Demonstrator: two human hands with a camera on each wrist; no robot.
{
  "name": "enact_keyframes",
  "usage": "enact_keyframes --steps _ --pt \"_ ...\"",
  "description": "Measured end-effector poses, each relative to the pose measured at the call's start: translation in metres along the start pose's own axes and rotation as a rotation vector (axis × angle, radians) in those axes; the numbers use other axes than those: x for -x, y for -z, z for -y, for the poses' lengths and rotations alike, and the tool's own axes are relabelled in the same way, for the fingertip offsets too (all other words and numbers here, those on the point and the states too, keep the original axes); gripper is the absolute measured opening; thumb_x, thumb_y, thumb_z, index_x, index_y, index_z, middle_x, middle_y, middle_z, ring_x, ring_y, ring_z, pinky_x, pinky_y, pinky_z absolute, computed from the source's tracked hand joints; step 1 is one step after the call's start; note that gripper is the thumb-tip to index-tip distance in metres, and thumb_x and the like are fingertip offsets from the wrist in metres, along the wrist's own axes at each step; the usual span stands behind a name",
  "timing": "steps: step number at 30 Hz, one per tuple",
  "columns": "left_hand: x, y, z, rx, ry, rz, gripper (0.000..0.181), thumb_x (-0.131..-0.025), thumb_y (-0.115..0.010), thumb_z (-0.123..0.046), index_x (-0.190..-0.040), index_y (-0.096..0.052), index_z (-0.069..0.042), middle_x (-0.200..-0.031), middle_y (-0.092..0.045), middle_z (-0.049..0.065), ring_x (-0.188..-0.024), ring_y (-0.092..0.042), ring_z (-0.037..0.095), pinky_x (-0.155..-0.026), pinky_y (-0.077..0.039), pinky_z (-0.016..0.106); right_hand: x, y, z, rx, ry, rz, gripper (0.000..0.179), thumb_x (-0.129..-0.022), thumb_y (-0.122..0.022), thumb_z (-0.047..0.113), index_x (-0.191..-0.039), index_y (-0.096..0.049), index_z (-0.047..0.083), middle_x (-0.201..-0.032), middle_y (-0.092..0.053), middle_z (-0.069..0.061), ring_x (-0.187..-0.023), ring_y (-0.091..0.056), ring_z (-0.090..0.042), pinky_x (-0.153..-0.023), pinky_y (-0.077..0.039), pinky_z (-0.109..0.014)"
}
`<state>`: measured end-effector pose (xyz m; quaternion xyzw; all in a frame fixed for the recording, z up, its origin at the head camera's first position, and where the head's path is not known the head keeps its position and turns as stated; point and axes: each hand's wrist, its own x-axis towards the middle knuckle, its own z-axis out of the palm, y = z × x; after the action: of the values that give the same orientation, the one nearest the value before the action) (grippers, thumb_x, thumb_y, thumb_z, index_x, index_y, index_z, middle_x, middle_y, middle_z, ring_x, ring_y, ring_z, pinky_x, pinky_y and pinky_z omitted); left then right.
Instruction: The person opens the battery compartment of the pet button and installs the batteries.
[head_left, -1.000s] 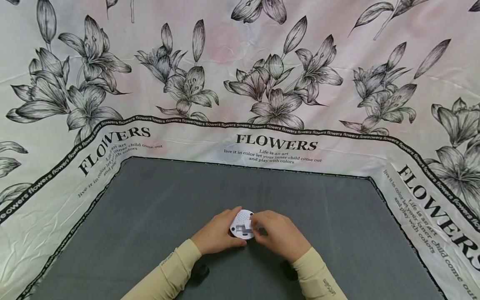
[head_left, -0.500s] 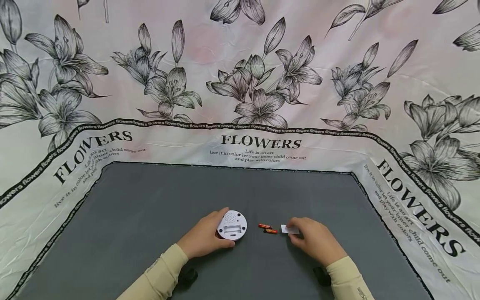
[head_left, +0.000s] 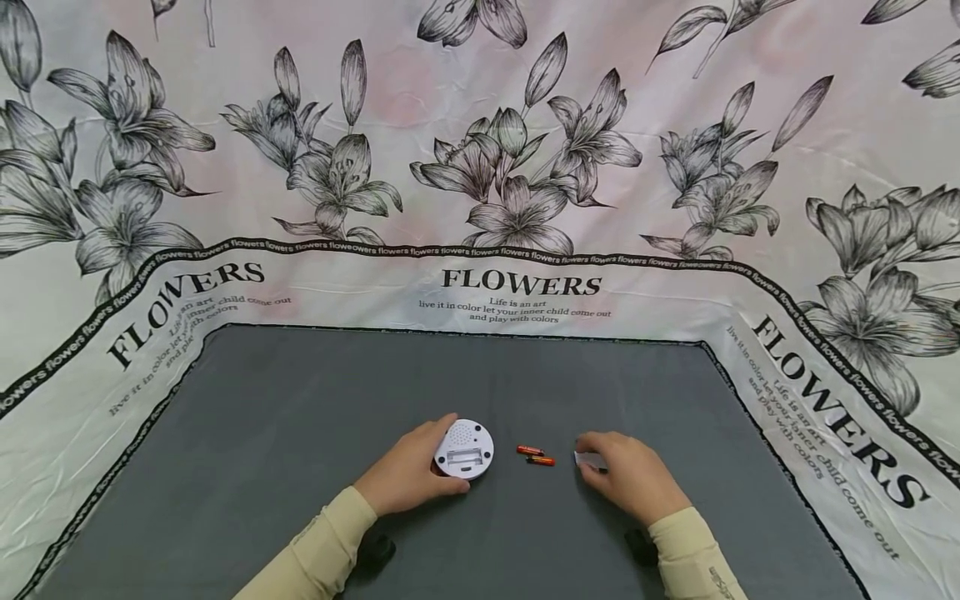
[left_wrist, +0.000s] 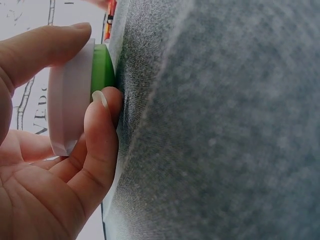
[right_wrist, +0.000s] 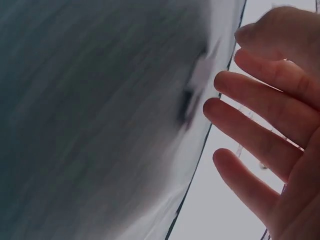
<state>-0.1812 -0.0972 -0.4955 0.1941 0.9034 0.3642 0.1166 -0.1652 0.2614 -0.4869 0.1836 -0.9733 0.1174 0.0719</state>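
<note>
My left hand (head_left: 411,468) grips a round white device (head_left: 465,450) by its rim, thumb on one side and fingers on the other. Speaker holes, dark feet and an uncovered battery compartment face up in the head view; its underside is green in the left wrist view. Two red-and-black batteries (head_left: 536,455) lie on the cloth right of it. A small white battery cover (head_left: 591,460) lies at the fingertips of my right hand (head_left: 630,471), partly hidden by them. The right wrist view shows that hand's fingers (right_wrist: 260,132) loosely extended, with nothing between them.
A dark grey cloth (head_left: 337,375) covers the work surface. Around it runs a white border (head_left: 517,300) with printed lettering and flowers. Dark objects sit below each wrist, by the sleeves.
My right hand has moved right from the device with the white cover, baring the battery compartment. The batteries have come into view. In the last half second the cover has shifted slightly right.
</note>
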Motion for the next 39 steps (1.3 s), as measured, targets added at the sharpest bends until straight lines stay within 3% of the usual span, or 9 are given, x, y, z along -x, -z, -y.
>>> enact_keyframes --steps 6,11,17,22,25,29,33,39 --pt "0.001 0.000 0.001 0.000 -0.015 -0.005 0.101 -0.089 -0.090 -0.041 -0.169 -0.036 -0.010 -0.154 -0.057 0.012 -0.129 -0.059 0.023 -0.107 -0.051 0.049 -0.029 -0.009 0.030 0.002 0.120 -0.076 0.012 -0.092 -0.087 0.015 -0.095 -0.079 0.023 -0.095 -0.076 0.010 -0.087 -0.069 -0.011 -0.076 -0.059 -0.035" --pt "0.001 -0.001 -0.001 -0.013 -0.033 -0.007 0.100 -0.089 -0.090 -0.041 -0.168 -0.036 -0.010 -0.155 -0.057 0.012 -0.130 -0.059 0.024 -0.108 -0.050 0.050 -0.046 -0.017 0.046 0.025 0.162 -0.067 0.010 -0.091 -0.089 0.020 -0.091 -0.080 0.025 -0.095 -0.075 0.009 -0.089 -0.070 -0.013 -0.080 -0.060 -0.036" --pt "-0.002 -0.001 -0.002 -0.022 -0.038 0.006 0.101 -0.089 -0.089 -0.043 -0.169 -0.036 -0.011 -0.157 -0.055 0.012 -0.134 -0.058 0.024 -0.111 -0.049 0.050 -0.048 -0.020 0.050 0.038 0.134 -0.031 0.012 -0.089 -0.091 0.021 -0.086 -0.080 0.025 -0.089 -0.073 0.010 -0.084 -0.068 -0.013 -0.076 -0.058 -0.034" --pt "-0.001 0.001 0.000 -0.025 -0.039 -0.002 0.101 -0.089 -0.089 -0.042 -0.169 -0.036 -0.010 -0.157 -0.056 0.012 -0.133 -0.059 0.024 -0.111 -0.050 0.049 -0.048 -0.023 0.053 0.028 0.094 0.003 0.010 -0.089 -0.090 0.017 -0.087 -0.081 0.022 -0.097 -0.076 0.007 -0.086 -0.068 -0.014 -0.076 -0.058 -0.034" --pt "0.001 0.001 0.001 -0.024 -0.037 -0.005 0.101 -0.089 -0.089 -0.043 -0.169 -0.036 -0.010 -0.157 -0.056 0.012 -0.133 -0.059 0.023 -0.111 -0.050 0.048 -0.048 -0.024 0.056 0.029 0.100 -0.010 0.010 -0.090 -0.089 0.016 -0.087 -0.081 0.022 -0.095 -0.075 0.008 -0.084 -0.066 -0.012 -0.075 -0.057 -0.032" --pt "0.000 0.001 0.002 -0.018 -0.044 -0.004 0.102 -0.089 -0.089 -0.042 -0.169 -0.036 -0.009 -0.157 -0.056 0.014 -0.134 -0.059 0.024 -0.112 -0.050 0.049 -0.048 -0.019 0.065 0.025 0.156 -0.104 0.014 -0.088 -0.092 0.016 -0.088 -0.080 0.024 -0.085 -0.071 0.012 -0.076 -0.062 -0.007 -0.070 -0.054 -0.028" --pt "-0.001 0.002 0.002 -0.011 -0.048 -0.006 0.102 -0.089 -0.090 -0.041 -0.169 -0.035 -0.008 -0.156 -0.056 0.015 -0.132 -0.060 0.025 -0.110 -0.050 0.049 -0.054 -0.008 0.086 0.012 0.253 -0.204 0.016 -0.085 -0.094 0.016 -0.091 -0.080 0.023 -0.087 -0.072 0.012 -0.079 -0.064 -0.008 -0.071 -0.056 -0.029" --pt "0.000 0.002 0.003 -0.016 -0.058 0.001 0.101 -0.091 -0.089 -0.041 -0.169 -0.035 -0.007 -0.153 -0.058 0.015 -0.124 -0.061 0.023 -0.102 -0.053 0.044 -0.062 -0.010 0.116 -0.003 0.335 -0.169 0.014 -0.087 -0.092 0.017 -0.094 -0.080 0.020 -0.090 -0.072 0.009 -0.083 -0.066 -0.011 -0.075 -0.058 -0.031"
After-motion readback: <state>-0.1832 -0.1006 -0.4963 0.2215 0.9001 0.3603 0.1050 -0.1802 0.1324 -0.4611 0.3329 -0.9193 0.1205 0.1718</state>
